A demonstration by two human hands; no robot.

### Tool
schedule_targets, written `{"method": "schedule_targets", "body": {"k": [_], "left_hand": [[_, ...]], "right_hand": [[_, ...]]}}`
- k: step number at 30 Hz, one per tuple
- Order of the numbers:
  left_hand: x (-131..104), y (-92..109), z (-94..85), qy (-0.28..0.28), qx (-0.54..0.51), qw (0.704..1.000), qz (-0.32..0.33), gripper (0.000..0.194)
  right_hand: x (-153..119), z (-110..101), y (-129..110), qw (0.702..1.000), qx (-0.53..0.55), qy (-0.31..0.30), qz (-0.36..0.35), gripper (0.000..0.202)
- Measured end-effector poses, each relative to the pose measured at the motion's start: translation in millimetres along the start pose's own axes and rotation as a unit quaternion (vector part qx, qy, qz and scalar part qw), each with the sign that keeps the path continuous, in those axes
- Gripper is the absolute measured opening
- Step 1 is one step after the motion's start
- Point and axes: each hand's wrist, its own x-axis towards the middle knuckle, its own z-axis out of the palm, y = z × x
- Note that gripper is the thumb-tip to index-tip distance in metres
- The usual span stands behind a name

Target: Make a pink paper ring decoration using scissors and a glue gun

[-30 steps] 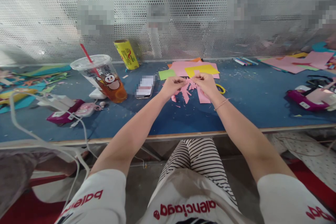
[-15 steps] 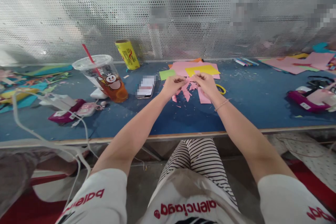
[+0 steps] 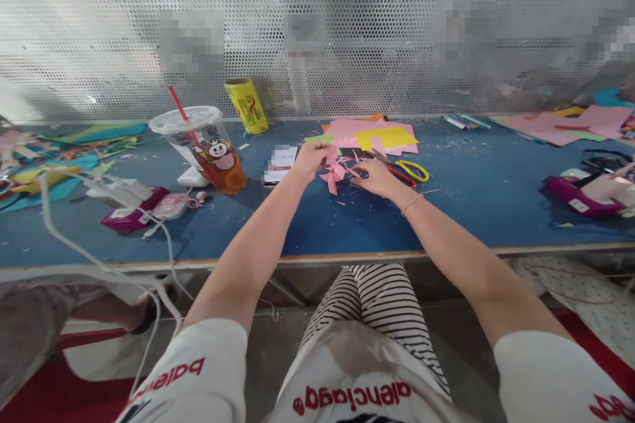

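The left hand (image 3: pixel 313 158) has its grip pinched closed on a piece of pink cut paper (image 3: pixel 335 175), whose slit, ragged ends spread out on its right, over the blue tabletop (image 3: pixel 342 228). The right hand (image 3: pixel 378 177) is just across from it, fingers bent and thumb side toward the paper; whether its grip holds one of the thin pink strips there is too small to tell. A twisted bracelet (image 3: pixel 411 203) circles the right wrist.

Beyond the right hand lies a pair of scissors (image 3: pixel 407 163) with a yellow handle loop, and a red loop shows beside it, partly behind the hand. Behind the hands, a yellow sheet (image 3: pixel 389 139) rests on larger pink sheets (image 3: pixel 362 127), with a bit of green paper (image 3: pixel 317 139) at their left. A phone (image 3: pixel 282 165) lies near the left hand. Farther left stands a clear cup (image 3: pixel 213 157) of brown drink, a red straw (image 3: pixel 182 109) through its lid, and behind it a yellow tube (image 3: pixel 247 107) leans near the perforated screen (image 3: pixel 347 46).
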Motion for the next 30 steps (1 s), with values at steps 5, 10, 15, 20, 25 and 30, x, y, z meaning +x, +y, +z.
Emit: {"method": "schedule_targets", "body": {"k": [5, 10, 15, 20, 25, 30], "left_hand": [[6.3, -1.9, -5.1, 0.037, -0.02, 0.998, 0.039, 0.006], [7.2, -5.5, -2.3, 0.088, -0.012, 0.993, 0.073, 0.007], [13.3, -12.7, -6.1, 0.11, 0.076, 0.98, 0.148, 0.011], [15.5, -11.0, -8.6, 0.121, 0.069, 0.978, 0.155, 0.006], [10.1, -5.1, -2.8, 0.111, -0.006, 0.988, 0.11, 0.002], [6.8, 0.5, -3.2, 0.154, -0.062, 0.977, 0.131, 0.006]], "right_hand": [[-4.1, 15.1, -21.2, 0.997, -0.014, 0.018, -0.074, 0.031], [-3.2, 27.4, -36.1, 0.997, -0.048, 0.026, -0.061, 0.026], [-0.3, 28.9, -36.1, 0.997, 0.003, 0.004, -0.073, 0.01], [0.0, 4.4, -21.8, 0.994, 0.073, 0.052, 0.064, 0.006], [3.2, -14.8, -4.2, 0.951, 0.267, 0.067, 0.142, 0.012], [7.0, -20.4, -1.5, 0.865, 0.45, 0.108, 0.196, 0.012]]}}
